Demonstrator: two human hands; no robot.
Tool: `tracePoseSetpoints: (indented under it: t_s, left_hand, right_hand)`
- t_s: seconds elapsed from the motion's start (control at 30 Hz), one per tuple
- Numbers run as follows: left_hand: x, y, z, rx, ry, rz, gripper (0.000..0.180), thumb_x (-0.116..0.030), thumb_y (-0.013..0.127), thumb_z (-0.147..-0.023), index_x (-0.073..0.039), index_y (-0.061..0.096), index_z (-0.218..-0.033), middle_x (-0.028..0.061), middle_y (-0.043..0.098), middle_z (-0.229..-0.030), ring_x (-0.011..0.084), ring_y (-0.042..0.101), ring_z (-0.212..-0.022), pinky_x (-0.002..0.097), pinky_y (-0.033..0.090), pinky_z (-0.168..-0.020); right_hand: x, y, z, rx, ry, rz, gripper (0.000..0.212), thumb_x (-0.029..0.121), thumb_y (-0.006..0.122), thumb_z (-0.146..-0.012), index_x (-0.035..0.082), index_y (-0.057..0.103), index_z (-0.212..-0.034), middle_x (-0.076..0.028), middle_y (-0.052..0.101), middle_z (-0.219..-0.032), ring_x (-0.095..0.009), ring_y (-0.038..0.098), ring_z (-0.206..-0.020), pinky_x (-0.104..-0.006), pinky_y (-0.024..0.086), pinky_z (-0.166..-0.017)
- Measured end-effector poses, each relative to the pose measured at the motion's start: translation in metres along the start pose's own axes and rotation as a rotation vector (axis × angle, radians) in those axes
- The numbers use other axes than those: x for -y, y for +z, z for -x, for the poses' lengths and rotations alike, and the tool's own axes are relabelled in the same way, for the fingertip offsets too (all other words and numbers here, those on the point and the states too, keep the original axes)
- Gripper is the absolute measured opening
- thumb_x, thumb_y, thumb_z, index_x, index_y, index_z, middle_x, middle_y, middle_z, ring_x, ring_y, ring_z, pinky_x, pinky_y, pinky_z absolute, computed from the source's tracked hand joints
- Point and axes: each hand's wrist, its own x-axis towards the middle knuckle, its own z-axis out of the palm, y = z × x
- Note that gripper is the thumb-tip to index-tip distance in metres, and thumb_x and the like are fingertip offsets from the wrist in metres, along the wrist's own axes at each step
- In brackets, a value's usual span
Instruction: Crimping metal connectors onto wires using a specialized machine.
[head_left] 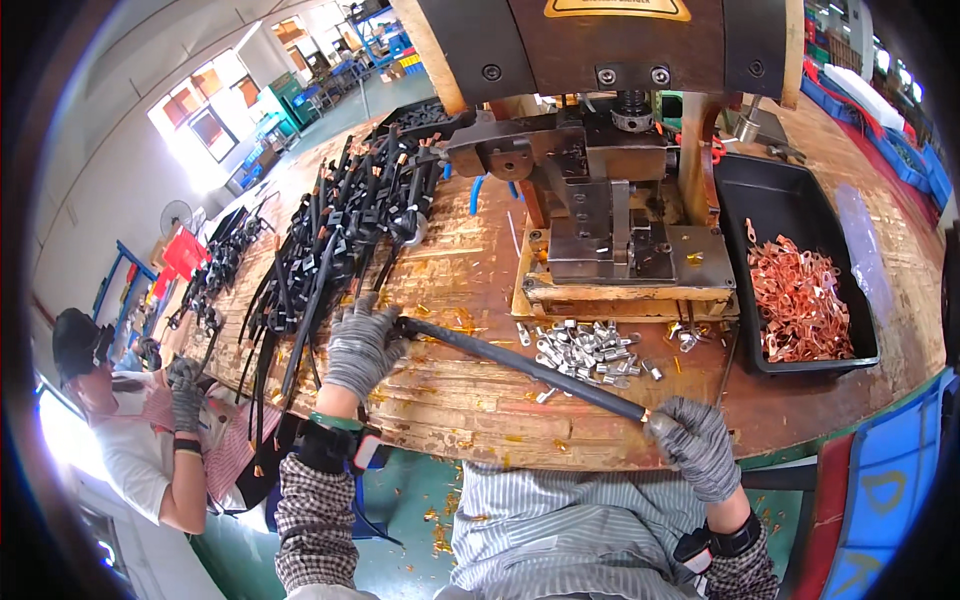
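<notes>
A thick black cable [520,365] slants across the front of the bench, below the press. My right hand [697,447], in a grey knitted glove, is closed on its right end, where a bit of bare copper shows at the fingers. My left hand [365,345], gloved alike, is at the cable's other end, which sits between thumb and forefinger; the other fingertips are partly hidden. Silver cable lugs [585,352] lie loose just behind the cable. Beyond my left hand spreads a large heap of black cables [345,215], several with bare copper ends.
A heavy metal press [620,220] stands on the wooden bench [450,415] ahead of me. To its right, a black tray [860,350] holds many copper lugs [800,300]. Blue bins [890,490] stand at the lower right. On the left, a co-worker [150,430] handles cables.
</notes>
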Motion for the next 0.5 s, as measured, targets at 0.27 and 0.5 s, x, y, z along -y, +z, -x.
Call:
tracePoseSetpoints:
  t_s: [0.27, 0.5]
  left_hand:
    - [0.007, 0.001, -0.01, 0.101, -0.154, 0.326, 0.034, -0.027, 0.072, -0.067, -0.012, 0.063, -0.096, 0.009, 0.062, -0.085, 0.0267, 0.06, -0.079, 0.0371, 0.049, -0.068]
    - [-0.01, -0.044, 0.022, -0.189, -0.122, 0.41, 0.025, -0.031, 0.074, -0.066, -0.012, 0.061, -0.077, 0.0115, 0.055, -0.075, 0.0303, 0.057, -0.067, 0.0393, 0.046, -0.058]
  right_hand:
    - [0.005, 0.018, 0.028, -0.143, -0.029, -0.053, 0.021, 0.019, 0.061, -0.08, 0.001, 0.059, -0.072, 0.0, 0.048, -0.057, -0.008, 0.042, -0.053, -0.0242, 0.036, -0.049]
    - [0.024, -0.014, 0.044, -0.283, -0.263, 0.075, 0.024, 0.023, 0.067, -0.076, 0.0, 0.061, -0.078, -0.002, 0.057, -0.069, -0.009, 0.05, -0.059, -0.0245, 0.04, -0.053]
